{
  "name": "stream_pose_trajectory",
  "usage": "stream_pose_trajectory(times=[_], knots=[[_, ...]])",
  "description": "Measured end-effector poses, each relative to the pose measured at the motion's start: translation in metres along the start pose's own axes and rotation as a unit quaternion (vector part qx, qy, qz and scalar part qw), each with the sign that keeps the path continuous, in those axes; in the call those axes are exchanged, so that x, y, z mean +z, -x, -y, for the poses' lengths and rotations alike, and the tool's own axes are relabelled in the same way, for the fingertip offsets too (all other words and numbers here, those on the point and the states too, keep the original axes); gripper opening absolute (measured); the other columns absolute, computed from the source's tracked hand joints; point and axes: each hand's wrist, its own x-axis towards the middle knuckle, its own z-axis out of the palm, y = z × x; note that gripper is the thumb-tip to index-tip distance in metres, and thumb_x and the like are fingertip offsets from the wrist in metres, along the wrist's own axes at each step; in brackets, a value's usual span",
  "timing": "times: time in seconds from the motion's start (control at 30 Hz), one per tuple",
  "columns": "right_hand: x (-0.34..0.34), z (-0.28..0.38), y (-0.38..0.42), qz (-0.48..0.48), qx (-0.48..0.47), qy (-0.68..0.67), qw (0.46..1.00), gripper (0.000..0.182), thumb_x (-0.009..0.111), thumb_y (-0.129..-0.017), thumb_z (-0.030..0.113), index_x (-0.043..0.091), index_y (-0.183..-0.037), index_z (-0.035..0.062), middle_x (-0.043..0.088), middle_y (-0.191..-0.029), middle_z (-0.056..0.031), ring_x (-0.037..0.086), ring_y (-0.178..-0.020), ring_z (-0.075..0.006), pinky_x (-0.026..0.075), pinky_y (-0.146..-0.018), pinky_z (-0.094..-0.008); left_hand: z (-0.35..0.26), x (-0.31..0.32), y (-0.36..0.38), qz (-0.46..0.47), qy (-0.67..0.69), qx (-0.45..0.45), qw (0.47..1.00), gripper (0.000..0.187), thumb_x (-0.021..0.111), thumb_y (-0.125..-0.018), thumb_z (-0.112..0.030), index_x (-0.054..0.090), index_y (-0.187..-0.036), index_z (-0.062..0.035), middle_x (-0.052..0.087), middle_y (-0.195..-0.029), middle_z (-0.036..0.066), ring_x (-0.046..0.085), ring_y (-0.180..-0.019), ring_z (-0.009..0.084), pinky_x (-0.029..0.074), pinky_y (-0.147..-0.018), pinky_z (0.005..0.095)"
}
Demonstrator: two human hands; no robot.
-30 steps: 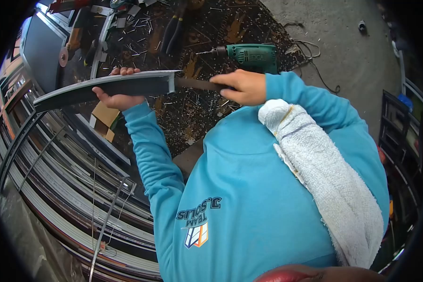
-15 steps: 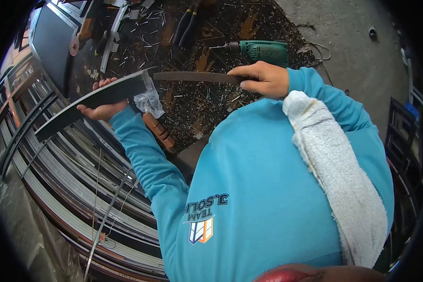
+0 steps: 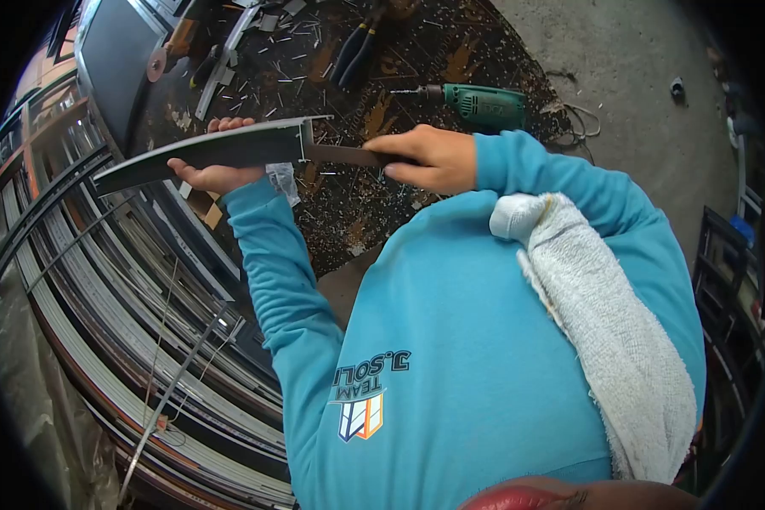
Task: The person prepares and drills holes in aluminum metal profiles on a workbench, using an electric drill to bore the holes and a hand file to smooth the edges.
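My left hand [image 3: 217, 176] is closed round a long dark metal profile [image 3: 238, 151], thumb on the near side and fingertips over the far edge. The profile is held above the bench, its cut end facing right. My right hand [image 3: 433, 160] grips a flat file [image 3: 342, 154] at its right end. The file's left end meets the profile's open end, and its tip is hidden there. Below the profile, a crumpled clear plastic bag [image 3: 284, 182] shows beside my left wrist.
A green drill [image 3: 489, 104] lies beyond my right hand on the dark, shavings-strewn bench [image 3: 336, 225]. Black-handled pliers [image 3: 354, 54] and a metal strip [image 3: 227, 64] lie farther back. Long profiles [image 3: 157, 297] are stacked at lower left. A white towel [image 3: 608, 323] hangs over my shoulder.
My left hand has moved right with the profile, which is now more level. My right hand has moved left with the file, and less of its blade shows outside the profile's end.
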Motion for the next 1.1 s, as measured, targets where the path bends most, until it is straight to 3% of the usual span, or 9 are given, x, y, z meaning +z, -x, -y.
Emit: stream_pose_trajectory(times=[0.17, 0.33, 0.47, 0.57, 0.6, 0.77, 0.83, 0.97, 1.1], knots=[[-0.039, -0.004, 0.057, 0.056, -0.07, 0.005, 0.996, 0.039, 0.055, -0.088, 0.008, 0.051, -0.126, -0.0039, 0.066, -0.089, -0.016, 0.063, -0.08, -0.0264, 0.049, -0.076, -0.0378, -0.051, -0.038, -0.021, -0.035, 0.045, 0.048, 0.997, 0.083, 0.034, -0.081, -0.078, 0.048, -0.085, 0.0036, 0.051, -0.076, 0.017, 0.055, -0.071, 0.0316, 0.048, -0.074, 0.0485], [-0.046, -0.006, 0.092, -0.03, 0.053, -0.032, 0.998, 0.035, 0.054, -0.087, 0.008, 0.052, -0.12, -0.0035, 0.06, -0.08, -0.009, 0.057, -0.073, -0.0149, 0.046, -0.066, -0.0303, -0.09, -0.057, -0.013, -0.136, -0.009, 0.117, 0.984, 0.074, 0.033, -0.088, -0.068, 0.05, -0.093, 0.0043, 0.055, -0.083, 0.018, 0.058, -0.075, 0.0331, 0.051, -0.074, 0.0494], [-0.013, -0.045, 0.073, -0.077, 0.043, 0.082, 0.993, 0.042, 0.058, -0.085, 0.011, 0.051, -0.125, -0.002, 0.064, -0.088, -0.0164, 0.062, -0.078, -0.0234, 0.049, -0.073, -0.0336, -0.091, -0.04, -0.01, -0.178, -0.081, 0.171, 0.966, 0.065, 0.034, -0.091, -0.058, 0.051, -0.106, 0.0025, 0.059, -0.094, 0.02, 0.062, -0.084, 0.0361, 0.052, -0.081, 0.0513], [0.019, -0.108, 0.038, -0.099, -0.005, 0.19, 0.977, 0.053, 0.056, -0.084, 0.014, 0.043, -0.134, -0.0007, 0.056, -0.109, -0.0236, 0.057, -0.1, -0.0377, 0.046, -0.088, -0.0431, -0.089, -0.034, -0.007, -0.125, -0.161, 0.144, 0.968, 0.059, 0.036, -0.092, -0.054, 0.051, -0.114, -0.001, 0.06, -0.101, 0.021, 0.062, -0.092, 0.0373, 0.051, -0.085, 0.0526], [0.025, -0.102, 0.029, -0.067, 0.072, 0.214, 0.972, 0.06, 0.054, -0.084, 0.015, 0.036, -0.139, -0.0003, 0.051, -0.115, -0.0238, 0.055, -0.102, -0.0405, 0.044, -0.091, -0.0456, -0.087, -0.033, -0.008, -0.115, -0.124, 0.117, 0.979, 0.058, 0.036, -0.092, -0.053, 0.051, -0.114, -0.0013, 0.06, -0.103, 0.022, 0.061, -0.095, 0.0378, 0.051, -0.086, 0.0523], [0.05, -0.111, -0.017, -0.062, 0.133, 0.3, 0.943, 0.071, 0.053, -0.081, 0.009, 0.024, -0.144, 0.0004, 0.044, -0.116, -0.0262, 0.054, -0.106, -0.042, 0.046, -0.09, -0.0472, -0.086, -0.008, 0.002, -0.025, 0.114, -0.055, 0.992, 0.058, 0.037, -0.093, -0.046, 0.044, -0.118, 0.0058, 0.057, -0.094, 0.019, 0.059, -0.088, 0.0333, 0.048, -0.081, 0.0458], [0.05, -0.118, -0.025, -0.058, 0.129, 0.337, 0.931, 0.073, 0.054, -0.08, 0.007, 0.023, -0.145, 0.002, 0.043, -0.117, -0.0254, 0.054, -0.106, -0.0419, 0.047, -0.089, -0.0472, -0.087, 0.004, 0.008, 0.067, 0.3, -0.154, 0.939, 0.058, 0.042, -0.093, -0.041, 0.04, -0.12, 0.0099, 0.054, -0.086, 0.015, 0.057, -0.079, 0.0285, 0.048, -0.075, 0.0415], [0.046, -0.132, -0.024, -0.04, 0.132, 0.379, 0.915, 0.079, 0.058, -0.077, 0.003, 0.022, -0.147, 0.0064, 0.042, -0.119, -0.0238, 0.054, -0.108, -0.0407, 0.048, -0.091, -0.0464, -0.075, 0.026, 0.012, 0.052, 0.417, -0.288, 0.861, 0.061, 0.055, -0.083, -0.022, 0.031, -0.123, 0.0172, 0.048, -0.078, 0.011, 0.051, -0.071, 0.0208, 0.046, -0.067, 0.0331], [0.044, -0.139, -0.014, -0.017, 0.149, 0.399, 0.905, 0.075, 0.059, -0.077, 0.005, 0.028, -0.145, 0.0084, 0.042, -0.122, -0.0241, 0.051, -0.112, -0.0405, 0.047, -0.093, -0.0457, -0.07, 0.058, 0.041, 0.07, 0.351, -0.237, 0.903, 0.066, 0.052, -0.085, -0.03, 0.029, -0.124, 0.0181, 0.047, -0.08, 0.011, 0.05, -0.072, 0.0208, 0.047, -0.066, 0.033]])
